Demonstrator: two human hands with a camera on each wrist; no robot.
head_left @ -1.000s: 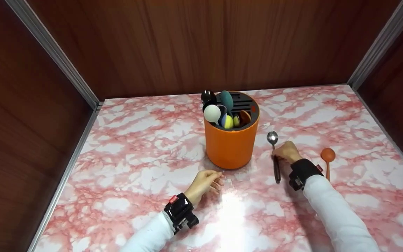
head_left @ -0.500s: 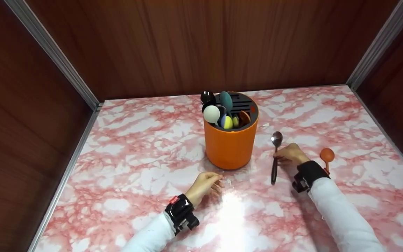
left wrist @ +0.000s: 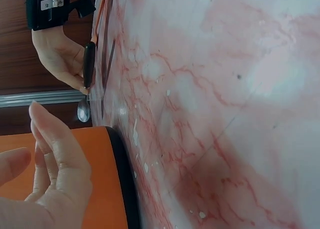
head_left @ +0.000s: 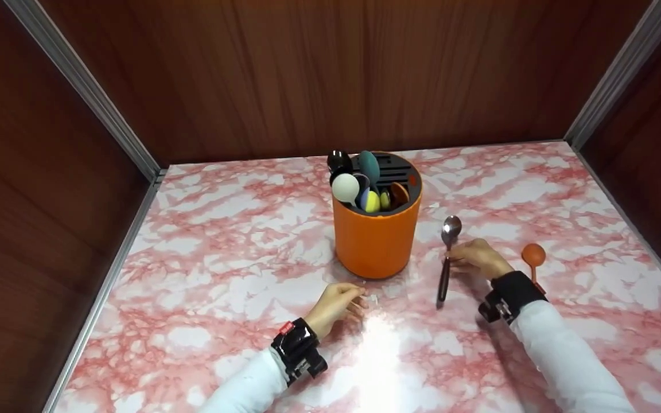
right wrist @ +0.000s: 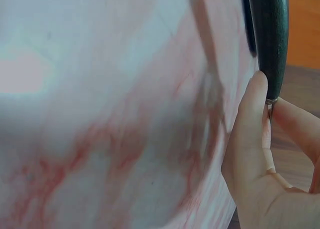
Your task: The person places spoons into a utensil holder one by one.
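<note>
My right hand (head_left: 479,257) pinches a metal spoon (head_left: 451,229) with a dark handle (right wrist: 270,36) between thumb and fingers, where the handle meets the metal neck. In the left wrist view the dark handle stands off the tabletop, so the spoon is raised a little. My left hand (head_left: 335,304) holds nothing, its fingers loosely bent, just in front of the orange utensil holder (head_left: 375,246). Several utensils stand in that holder, among them a white spoon (head_left: 345,187), a teal spoon (head_left: 369,166) and a black utensil (head_left: 339,162).
An orange spoon (head_left: 533,255) lies right of my right hand, partly hidden by the wrist strap. The pink-and-white marbled table (head_left: 221,246) is bounded by dark wooden panels (head_left: 284,80) with metal corner strips (head_left: 86,92).
The spoon has come up slightly off the table in my right hand, and its handle end has swung left. My left hand stays in about the same place.
</note>
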